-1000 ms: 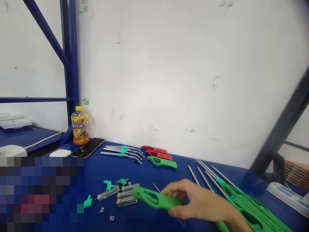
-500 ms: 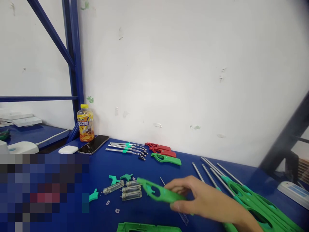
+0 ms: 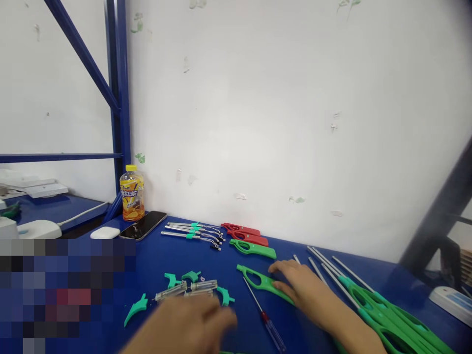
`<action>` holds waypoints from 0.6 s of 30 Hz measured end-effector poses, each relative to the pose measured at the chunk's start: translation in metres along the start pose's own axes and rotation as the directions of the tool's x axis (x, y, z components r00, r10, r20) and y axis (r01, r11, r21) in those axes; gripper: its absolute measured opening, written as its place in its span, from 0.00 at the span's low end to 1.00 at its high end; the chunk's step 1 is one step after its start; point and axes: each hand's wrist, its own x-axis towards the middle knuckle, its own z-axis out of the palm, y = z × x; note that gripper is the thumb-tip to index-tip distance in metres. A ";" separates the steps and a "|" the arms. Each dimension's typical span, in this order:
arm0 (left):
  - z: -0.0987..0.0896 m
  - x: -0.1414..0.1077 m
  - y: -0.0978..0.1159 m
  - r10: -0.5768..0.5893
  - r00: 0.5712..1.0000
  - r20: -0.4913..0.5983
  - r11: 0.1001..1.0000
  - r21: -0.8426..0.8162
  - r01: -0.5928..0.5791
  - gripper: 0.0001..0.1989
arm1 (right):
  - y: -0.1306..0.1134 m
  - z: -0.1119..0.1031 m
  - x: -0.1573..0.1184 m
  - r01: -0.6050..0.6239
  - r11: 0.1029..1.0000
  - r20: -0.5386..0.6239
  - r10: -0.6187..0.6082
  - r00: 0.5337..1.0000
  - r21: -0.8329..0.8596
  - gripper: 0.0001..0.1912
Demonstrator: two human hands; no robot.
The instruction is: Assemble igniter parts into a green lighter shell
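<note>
My right hand (image 3: 295, 285) has its thumb and fingers around the rear of a green lighter casing half (image 3: 260, 281), which is at the tabletop. Just below that casing lies a screwdriver (image 3: 271, 329) with a red and clear handle. Smeared by motion, my left hand (image 3: 188, 324) is low in the middle, so its fingers cannot be read. It partly covers the clear lighter fuel tanks (image 3: 204, 284). Teal triggers (image 3: 136, 309) lie around the tanks. A sliver of green shows at the bottom edge beside my left hand.
Red casings (image 3: 241, 229) and another green casing (image 3: 254, 249) lie near the wall, beside metal tubes with wires (image 3: 180, 235). Several long-tubed green lighters (image 3: 398, 314) are at the right. A drink bottle (image 3: 132, 194) and phone (image 3: 144, 225) stand and lie back left.
My right hand has carried the green casing rightward, away from the tanks, uncovering the screwdriver. My left hand has come in from below, over where a green casing lay. The view has shifted slightly.
</note>
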 end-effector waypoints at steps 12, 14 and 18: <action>-0.055 0.099 -0.175 -0.191 0.971 0.144 0.865 0.491 0.097 0.14 | -0.043 0.001 0.001 0.227 0.973 -0.219 -0.229 0.948 -0.037 0.13; -0.048 0.097 -0.183 -0.181 0.972 0.148 0.869 0.487 0.088 0.15 | -0.046 0.004 0.002 0.250 0.967 -0.233 -0.253 0.939 -0.041 0.13; -0.045 0.095 -0.190 -0.170 0.979 0.113 0.854 0.513 0.089 0.17 | -0.054 0.010 0.004 0.283 0.958 -0.243 -0.285 0.927 -0.044 0.13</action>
